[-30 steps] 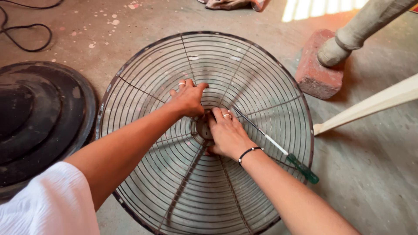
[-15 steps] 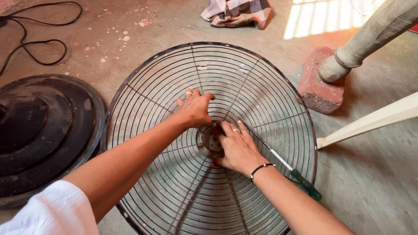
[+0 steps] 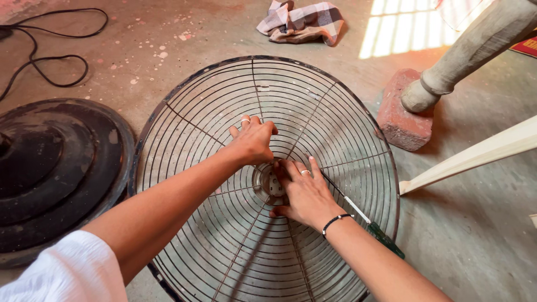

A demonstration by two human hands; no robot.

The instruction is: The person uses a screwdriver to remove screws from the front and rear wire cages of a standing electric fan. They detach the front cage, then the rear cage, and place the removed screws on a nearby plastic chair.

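Observation:
A large round wire fan guard (image 3: 335,112) lies flat on the concrete floor. My left hand (image 3: 253,140) rests on its wires just above the small round centre hub (image 3: 267,183), fingers curled onto the wire. My right hand (image 3: 302,190) lies over the right side of the hub, fingers spread and touching it. A screwdriver (image 3: 376,231) with a green handle and white shank lies on the guard beside my right wrist, its tip hidden under that hand.
A black domed round base (image 3: 50,162) sits at the left. A black cable (image 3: 50,56) loops at the top left. A checked cloth (image 3: 302,19) lies at the top. A red brick (image 3: 400,114) props a pale post (image 3: 470,50); a cream bar (image 3: 475,156) slants at the right.
The view has shifted, so the guard sits lower in frame and the cloth shows. My right fingers have spread over the hub. The left hand stays on the wires.

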